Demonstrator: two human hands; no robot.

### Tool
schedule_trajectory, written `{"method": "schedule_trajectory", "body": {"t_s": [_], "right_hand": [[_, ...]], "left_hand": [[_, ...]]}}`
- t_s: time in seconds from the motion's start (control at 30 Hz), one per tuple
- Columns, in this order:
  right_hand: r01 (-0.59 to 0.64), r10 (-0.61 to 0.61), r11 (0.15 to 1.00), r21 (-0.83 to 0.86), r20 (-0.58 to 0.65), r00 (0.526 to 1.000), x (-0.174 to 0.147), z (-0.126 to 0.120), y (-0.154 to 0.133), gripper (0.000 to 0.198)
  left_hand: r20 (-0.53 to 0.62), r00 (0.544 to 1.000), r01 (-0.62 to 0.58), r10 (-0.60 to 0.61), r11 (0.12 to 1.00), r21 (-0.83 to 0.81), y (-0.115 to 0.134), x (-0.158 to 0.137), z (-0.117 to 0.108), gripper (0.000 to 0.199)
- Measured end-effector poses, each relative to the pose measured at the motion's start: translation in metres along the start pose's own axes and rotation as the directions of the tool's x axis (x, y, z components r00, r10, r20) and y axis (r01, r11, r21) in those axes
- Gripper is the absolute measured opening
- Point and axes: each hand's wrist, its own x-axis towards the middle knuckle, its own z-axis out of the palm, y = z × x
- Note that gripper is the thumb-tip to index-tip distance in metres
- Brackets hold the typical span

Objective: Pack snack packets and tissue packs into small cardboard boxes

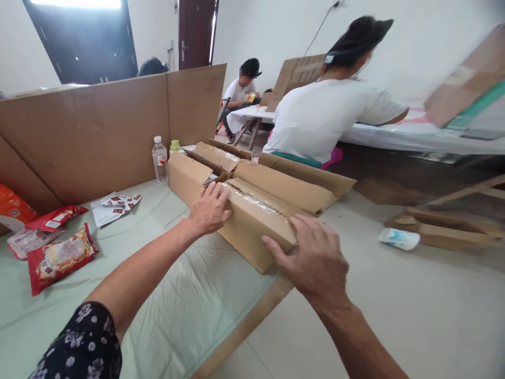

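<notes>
A long cardboard box [244, 223] with raised, partly taped flaps sits along the right edge of the cloth-covered table. My left hand [211, 208] grips its near upper edge around the middle, fingers over the top and thumb against the side. At the box's right corner is my right hand [313, 252], thumb on the near side and fingers over the end. Most of the inside is hidden by the flaps; a sliver of something pale shows in the opening beside my left fingers.
A water bottle [160, 159] and a green-capped bottle [174, 146] stand behind the box. Red snack packets [63, 258] and printed leaflets [114, 206] lie at left before a cardboard screen [106, 131]. Two people sit beyond. On the floor are a paper cup [399, 239] and an open carton [450, 234].
</notes>
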Motion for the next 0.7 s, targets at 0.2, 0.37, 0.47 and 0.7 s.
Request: {"method": "schedule_trajectory", "body": {"t_s": [0.2, 0.37, 0.47, 0.7], "right_hand": [[-0.038, 0.038, 0.999, 0.015, 0.022, 0.999, 0.007, 0.016, -0.006, 0.064], [0.062, -0.063, 0.996, 0.056, 0.002, 0.998, -0.015, 0.0, -0.008, 0.086], [0.033, -0.03, 0.999, 0.029, -0.086, 0.996, -0.042, -0.02, -0.017, 0.088], [0.155, -0.382, 0.802, 0.577, 0.295, 0.876, -0.088, -0.016, -0.114, 0.058]], "left_hand": [[-0.013, 0.994, 0.11, -0.11, 0.994, -0.01, 0.006, -0.028, 0.023, 0.076], [0.101, 0.978, 0.183, -0.181, 0.983, -0.012, -0.006, -0.133, 0.038, 0.068], [0.165, 0.962, 0.224, -0.218, 0.974, -0.021, -0.013, -0.208, 0.032, 0.052], [0.14, 0.902, 0.412, -0.407, 0.911, -0.005, 0.02, -0.358, -0.005, 0.054]]}}
